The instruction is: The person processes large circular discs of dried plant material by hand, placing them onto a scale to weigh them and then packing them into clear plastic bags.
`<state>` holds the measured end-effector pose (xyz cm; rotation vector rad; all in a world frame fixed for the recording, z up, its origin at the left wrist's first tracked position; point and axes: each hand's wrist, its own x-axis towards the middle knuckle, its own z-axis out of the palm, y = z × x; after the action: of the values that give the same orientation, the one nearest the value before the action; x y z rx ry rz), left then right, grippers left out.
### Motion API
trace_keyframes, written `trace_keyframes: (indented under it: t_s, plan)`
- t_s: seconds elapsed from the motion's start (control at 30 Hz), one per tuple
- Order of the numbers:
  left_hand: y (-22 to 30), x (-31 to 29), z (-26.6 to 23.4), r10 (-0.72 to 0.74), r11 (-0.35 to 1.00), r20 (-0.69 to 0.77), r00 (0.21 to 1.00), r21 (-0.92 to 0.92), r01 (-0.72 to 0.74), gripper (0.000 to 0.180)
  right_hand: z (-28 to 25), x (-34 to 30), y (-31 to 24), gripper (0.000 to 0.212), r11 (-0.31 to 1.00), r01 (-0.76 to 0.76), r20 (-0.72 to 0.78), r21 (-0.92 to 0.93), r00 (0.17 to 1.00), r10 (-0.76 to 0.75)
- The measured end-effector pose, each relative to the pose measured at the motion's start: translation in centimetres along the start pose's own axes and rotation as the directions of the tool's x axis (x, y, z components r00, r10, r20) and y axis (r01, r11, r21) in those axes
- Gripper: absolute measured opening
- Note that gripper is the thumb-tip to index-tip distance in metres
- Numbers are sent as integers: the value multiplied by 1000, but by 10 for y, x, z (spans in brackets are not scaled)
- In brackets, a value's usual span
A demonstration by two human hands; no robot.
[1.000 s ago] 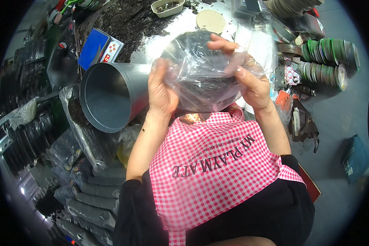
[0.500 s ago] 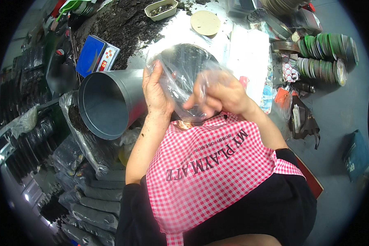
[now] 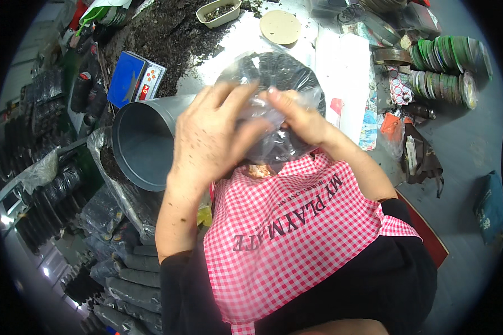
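A clear plastic bag (image 3: 285, 148) with something dark and rounded inside stands close in front of my apron. Its upper part is gathered into a neck in the middle. My right hand (image 3: 304, 120) pinches that gathered plastic between thumb and fingers. On the other side, my left hand (image 3: 207, 128) is at the neck, its thumb and blurred fingers apart, with small dark specks on its back. Whether the left fingertips touch the plastic is hard to make out. What exactly fills the bag cannot be told through the shiny film.
A grey metal cylinder (image 3: 142, 145) lies on its side at the left, beside a blue digital scale (image 3: 129, 81). Loose dark leafy material (image 3: 167, 42) covers the table's far left. Beyond the bag are a cream tub (image 3: 219, 14) and a round disc (image 3: 280, 27). Tape rolls (image 3: 444, 56) stand right.
The bag's loose, open upper part is now gathered together. My left hand has come over from the bag's left side toward the neck. My right hand has shifted onto the gathered plastic.
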<state>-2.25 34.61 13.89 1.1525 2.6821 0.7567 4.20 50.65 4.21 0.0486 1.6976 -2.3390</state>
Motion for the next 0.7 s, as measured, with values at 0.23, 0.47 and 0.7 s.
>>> trace_keyframes:
  t_s: [0.23,0.47,0.7]
  plan:
    - [-26,-5,49,232,777,-2,973,-602,-186,94,-19,-3,-8,14,947,-11,168,321,985,-45]
    - [-19,-1,51,-29,755,323,946,-613,232,79,-12,-28,-52,6,8,418,316,-908,700,-640]
    - [-28,10,69,-286,590,312,906,-688,423,39,-6,-16,-28,15,-229,190,297,-955,575,-762]
